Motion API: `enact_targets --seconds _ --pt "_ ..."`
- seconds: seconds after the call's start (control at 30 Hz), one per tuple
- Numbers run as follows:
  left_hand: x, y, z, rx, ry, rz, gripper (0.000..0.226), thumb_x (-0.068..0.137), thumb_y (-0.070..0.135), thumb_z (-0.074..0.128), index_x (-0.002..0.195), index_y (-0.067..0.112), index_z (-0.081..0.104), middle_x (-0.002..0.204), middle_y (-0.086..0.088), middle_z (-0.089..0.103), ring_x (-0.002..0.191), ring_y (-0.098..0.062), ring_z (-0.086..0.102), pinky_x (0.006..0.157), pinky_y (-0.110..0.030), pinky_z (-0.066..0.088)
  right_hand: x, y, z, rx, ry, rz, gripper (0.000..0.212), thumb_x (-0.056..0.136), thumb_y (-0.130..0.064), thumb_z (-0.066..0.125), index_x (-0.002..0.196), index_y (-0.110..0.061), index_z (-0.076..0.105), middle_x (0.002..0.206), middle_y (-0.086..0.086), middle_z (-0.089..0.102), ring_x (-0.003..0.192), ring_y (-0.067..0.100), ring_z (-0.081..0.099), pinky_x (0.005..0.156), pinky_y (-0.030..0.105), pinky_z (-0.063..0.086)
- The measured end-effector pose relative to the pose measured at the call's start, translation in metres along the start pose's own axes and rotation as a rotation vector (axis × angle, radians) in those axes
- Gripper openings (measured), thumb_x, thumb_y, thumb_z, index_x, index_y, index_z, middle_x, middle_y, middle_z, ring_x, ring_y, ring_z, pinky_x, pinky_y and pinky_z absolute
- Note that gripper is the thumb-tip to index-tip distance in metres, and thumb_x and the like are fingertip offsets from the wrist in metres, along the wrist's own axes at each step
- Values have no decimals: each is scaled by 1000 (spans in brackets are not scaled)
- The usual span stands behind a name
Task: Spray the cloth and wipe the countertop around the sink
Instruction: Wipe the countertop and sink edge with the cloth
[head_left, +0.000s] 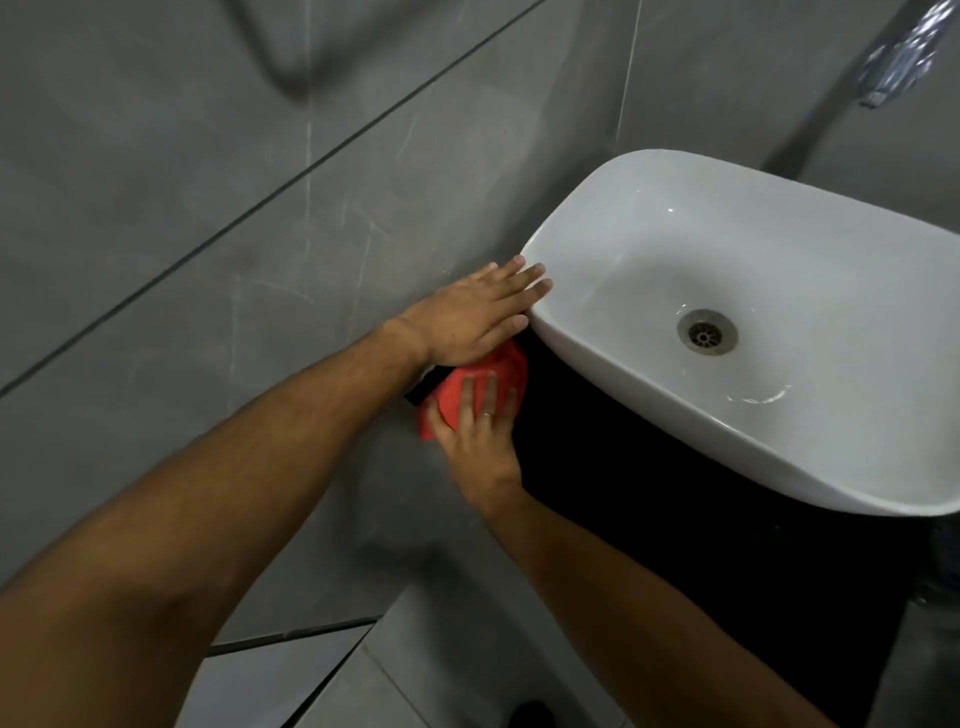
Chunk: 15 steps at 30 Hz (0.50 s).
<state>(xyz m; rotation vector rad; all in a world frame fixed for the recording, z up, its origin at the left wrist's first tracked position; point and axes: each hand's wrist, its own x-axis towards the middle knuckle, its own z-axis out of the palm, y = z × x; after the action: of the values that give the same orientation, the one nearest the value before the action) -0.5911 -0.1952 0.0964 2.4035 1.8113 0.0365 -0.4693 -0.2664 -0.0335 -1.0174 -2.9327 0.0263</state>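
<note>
Hands: left (470, 317) flat-open by sink (597, 364); right (480, 431) flat-open on one cloth (457, 389).

Red cloth (470, 387) is being pressed flat, bunched, onto the black countertop (649, 499) at its left end, just beside the white sink (597, 364). Sink is sitting on the countertop, bowl empty, metal drain at bottom.
</note>
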Motion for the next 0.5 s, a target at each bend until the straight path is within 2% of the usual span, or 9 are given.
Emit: enact_targets --seconds 0.1,0.2,0.33,0.4,0.5 --pt "0 0 3 -23 2 -6 55 107 29 30 158 15 15 167 -7 10 155 -26 1 126 -42 7 34 -22 5 -28 -58 5 53 103 -27 36 153 -19 21 156 35 24 141 62 17 111 76 13" --pt "0 -2 5 -44 -7 -17 54 107 28 29 158 17 14 168 -6 8 155 -25 0 126 -44 7 48 -30 7 -67 -72 -11 52 103 -23 36 151 -11 20 153 35 29 141 62 18 112 76 14" --pt "-1 -2 6 -54 16 -22 53 107 27 30 157 18 15 167 -5 10 155 -24 1 126 -45 6 43 -28 5 -112 -23 -24 52 102 -23 38 150 -11 21 152 36 30 141 61 20 113 74 17" --pt "-1 0 6 -51 17 -21 53 107 28 30 157 17 16 167 -5 12 155 -24 2 126 -45 6 34 -21 1 -125 15 -30 49 102 -25 39 149 -14 29 152 35 34 141 57 26 113 71 24" --pt "-3 -3 7 -57 24 -34 54 107 29 30 157 18 16 167 -5 12 155 -24 2 126 -45 6 15 -10 2 -80 140 -59 40 97 -29 51 136 -22 51 143 29 51 133 50 46 104 62 44"
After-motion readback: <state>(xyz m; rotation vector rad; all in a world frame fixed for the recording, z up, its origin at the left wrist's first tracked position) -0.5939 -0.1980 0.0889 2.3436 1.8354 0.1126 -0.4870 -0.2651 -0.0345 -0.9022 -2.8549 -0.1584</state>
